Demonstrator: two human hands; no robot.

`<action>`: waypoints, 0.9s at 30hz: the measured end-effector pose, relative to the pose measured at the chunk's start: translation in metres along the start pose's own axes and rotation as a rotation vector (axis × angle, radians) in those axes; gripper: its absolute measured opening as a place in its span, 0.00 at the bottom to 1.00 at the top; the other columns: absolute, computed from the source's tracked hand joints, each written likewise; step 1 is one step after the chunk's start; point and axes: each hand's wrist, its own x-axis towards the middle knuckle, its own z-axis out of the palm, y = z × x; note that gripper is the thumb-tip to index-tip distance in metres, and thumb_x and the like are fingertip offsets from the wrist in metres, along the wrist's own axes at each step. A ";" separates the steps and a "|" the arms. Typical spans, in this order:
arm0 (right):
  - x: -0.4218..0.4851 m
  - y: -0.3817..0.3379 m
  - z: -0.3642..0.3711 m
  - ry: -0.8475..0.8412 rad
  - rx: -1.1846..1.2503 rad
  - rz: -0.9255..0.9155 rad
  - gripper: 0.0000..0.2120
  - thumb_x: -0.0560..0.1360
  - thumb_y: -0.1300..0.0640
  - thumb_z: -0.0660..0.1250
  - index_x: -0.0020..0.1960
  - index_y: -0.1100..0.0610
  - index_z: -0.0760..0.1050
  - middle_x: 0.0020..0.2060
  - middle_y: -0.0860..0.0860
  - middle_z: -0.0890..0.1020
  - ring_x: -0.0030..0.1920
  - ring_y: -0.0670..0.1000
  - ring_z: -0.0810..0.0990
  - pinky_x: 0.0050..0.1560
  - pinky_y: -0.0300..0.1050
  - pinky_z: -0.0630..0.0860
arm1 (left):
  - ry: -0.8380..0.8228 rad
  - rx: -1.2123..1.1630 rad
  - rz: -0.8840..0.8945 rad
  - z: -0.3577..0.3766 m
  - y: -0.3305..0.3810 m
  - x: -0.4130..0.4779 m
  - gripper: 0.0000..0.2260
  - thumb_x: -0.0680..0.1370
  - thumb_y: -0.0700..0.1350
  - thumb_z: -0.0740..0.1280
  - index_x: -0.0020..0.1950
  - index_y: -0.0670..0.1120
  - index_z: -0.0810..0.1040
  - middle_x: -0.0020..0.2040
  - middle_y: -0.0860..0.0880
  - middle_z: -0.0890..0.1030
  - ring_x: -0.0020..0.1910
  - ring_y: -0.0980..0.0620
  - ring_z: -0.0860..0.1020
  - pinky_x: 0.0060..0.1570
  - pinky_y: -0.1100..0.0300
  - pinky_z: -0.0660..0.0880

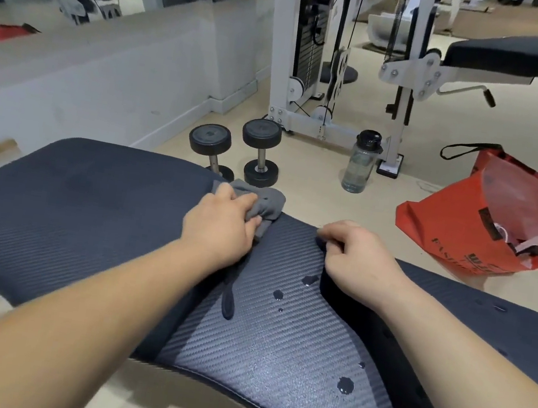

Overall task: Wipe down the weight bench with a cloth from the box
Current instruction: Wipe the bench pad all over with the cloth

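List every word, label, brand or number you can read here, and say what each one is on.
Nothing can be quoted with confidence.
Red bag: black lettering low on its side, tilted and creased, too blurred to read.
Dumbbells: marks on the end plates, too small to read.
Water bottle: no text visible.
Weight bench: no text visible.

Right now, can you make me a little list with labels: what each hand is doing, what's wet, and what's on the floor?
left hand: grips the grey cloth at the far edge of the bench
right hand: rests on the bench, fingers curled; grip unclear
wet: drops on the bench's ribbed middle panel
floor: two dumbbells, a water bottle, a red bag
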 end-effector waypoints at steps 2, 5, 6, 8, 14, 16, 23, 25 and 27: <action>-0.005 0.007 -0.009 0.077 0.001 0.012 0.14 0.80 0.54 0.60 0.60 0.50 0.82 0.61 0.47 0.81 0.64 0.53 0.78 0.68 0.52 0.74 | 0.002 -0.035 0.114 0.006 0.022 -0.027 0.19 0.82 0.59 0.60 0.72 0.59 0.72 0.61 0.49 0.71 0.61 0.44 0.75 0.53 0.49 0.77; -0.016 0.018 -0.023 0.094 -0.137 0.036 0.14 0.78 0.42 0.62 0.54 0.47 0.83 0.54 0.47 0.82 0.58 0.54 0.80 0.59 0.56 0.79 | -0.076 -0.111 0.366 0.000 0.013 -0.045 0.22 0.81 0.63 0.60 0.75 0.64 0.68 0.59 0.53 0.72 0.59 0.48 0.76 0.53 0.50 0.78; -0.021 0.021 -0.026 0.062 -0.168 0.047 0.14 0.78 0.41 0.63 0.55 0.47 0.83 0.53 0.47 0.81 0.57 0.54 0.80 0.58 0.56 0.79 | -0.103 -0.084 0.369 -0.002 0.005 -0.036 0.21 0.81 0.63 0.60 0.74 0.65 0.67 0.59 0.53 0.72 0.59 0.47 0.77 0.54 0.49 0.78; -0.030 0.028 -0.029 0.006 -0.213 0.037 0.16 0.78 0.40 0.66 0.58 0.48 0.83 0.56 0.46 0.80 0.60 0.53 0.79 0.60 0.55 0.78 | -0.102 0.001 0.182 -0.006 -0.008 -0.013 0.19 0.81 0.62 0.59 0.72 0.64 0.69 0.60 0.49 0.72 0.60 0.42 0.77 0.55 0.48 0.77; -0.041 0.033 -0.033 -0.100 -0.223 0.011 0.21 0.80 0.42 0.65 0.68 0.51 0.79 0.68 0.44 0.74 0.68 0.51 0.75 0.68 0.51 0.73 | -0.031 -0.031 0.257 0.000 0.028 -0.062 0.19 0.81 0.61 0.59 0.71 0.60 0.71 0.58 0.50 0.72 0.58 0.44 0.77 0.48 0.51 0.77; -0.037 0.033 -0.031 -0.085 -0.223 0.002 0.17 0.81 0.47 0.63 0.66 0.51 0.80 0.68 0.45 0.75 0.68 0.51 0.75 0.68 0.50 0.73 | -0.087 -0.076 0.416 -0.007 0.022 -0.074 0.21 0.80 0.63 0.60 0.73 0.64 0.68 0.55 0.53 0.72 0.56 0.47 0.78 0.49 0.50 0.78; -0.033 0.029 -0.028 -0.072 -0.225 0.029 0.16 0.82 0.54 0.61 0.65 0.52 0.80 0.67 0.48 0.75 0.68 0.53 0.74 0.70 0.53 0.72 | -0.013 0.060 0.015 -0.001 0.029 -0.027 0.16 0.83 0.59 0.58 0.67 0.54 0.73 0.58 0.46 0.72 0.56 0.41 0.78 0.44 0.52 0.72; -0.031 0.031 -0.028 -0.064 -0.216 0.034 0.16 0.81 0.54 0.60 0.64 0.52 0.81 0.66 0.48 0.76 0.68 0.53 0.74 0.70 0.53 0.72 | -0.024 0.030 0.166 0.005 0.044 -0.056 0.18 0.81 0.60 0.59 0.69 0.56 0.72 0.59 0.47 0.72 0.57 0.42 0.78 0.47 0.50 0.76; -0.029 0.032 -0.027 -0.051 -0.213 0.041 0.16 0.80 0.54 0.60 0.64 0.51 0.81 0.66 0.48 0.76 0.68 0.54 0.74 0.69 0.53 0.72 | -0.078 -0.063 0.441 0.000 0.044 -0.090 0.21 0.80 0.63 0.59 0.72 0.62 0.69 0.57 0.51 0.72 0.56 0.46 0.78 0.48 0.50 0.79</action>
